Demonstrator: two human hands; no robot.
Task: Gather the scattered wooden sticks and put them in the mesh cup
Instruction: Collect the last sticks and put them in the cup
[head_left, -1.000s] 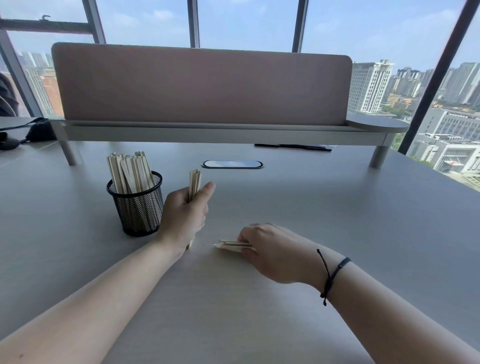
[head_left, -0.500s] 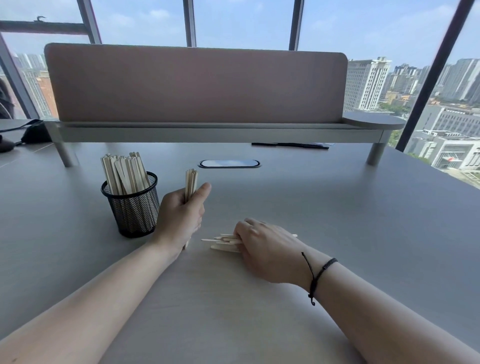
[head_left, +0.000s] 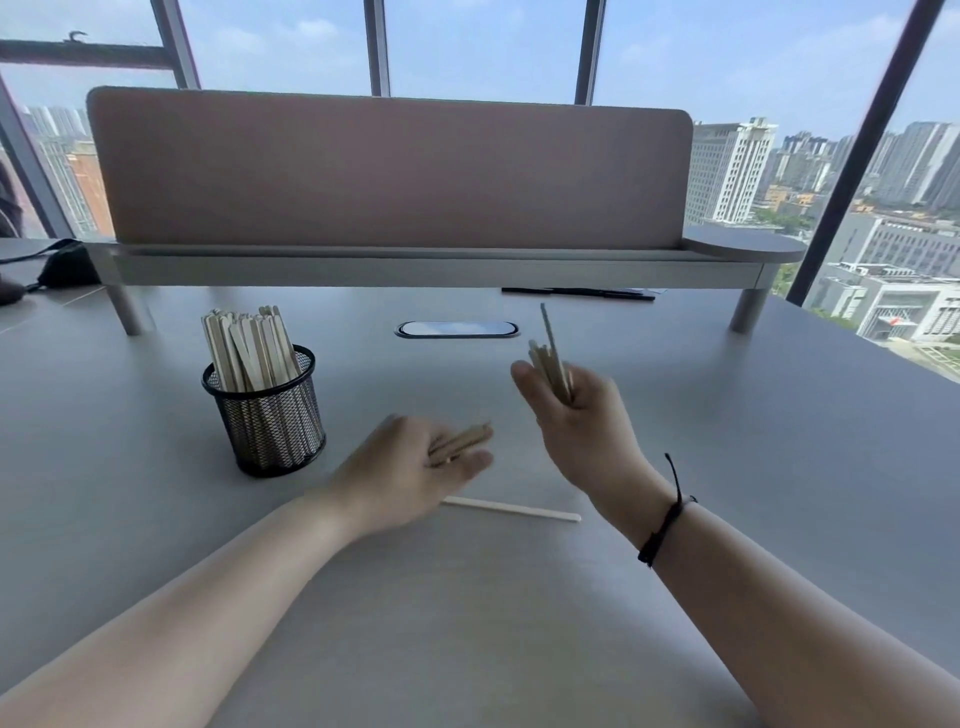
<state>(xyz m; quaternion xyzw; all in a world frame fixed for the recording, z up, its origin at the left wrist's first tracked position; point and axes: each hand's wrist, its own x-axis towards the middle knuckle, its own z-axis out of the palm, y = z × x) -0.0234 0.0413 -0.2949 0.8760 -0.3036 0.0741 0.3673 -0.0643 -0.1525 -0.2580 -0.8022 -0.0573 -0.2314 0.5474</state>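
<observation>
Bare forearms, no sleeves; thin black cord bracelet knotted round right wrist, loose end dangling.

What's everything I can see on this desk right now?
Mesh cup: one, black, left on the table, full of upright sticks.
Loose stick: one, pale wood, flat on the table between the arms.
Table: one, grey.
Divider screen: one, pinkish, on a grey shelf at the back.
Cable port: one, oval, mid-table.
Wristband: one, black, right wrist.
Left hand: holds a bundle of sticks.
Right hand: raised, grips a bundle of sticks.
</observation>
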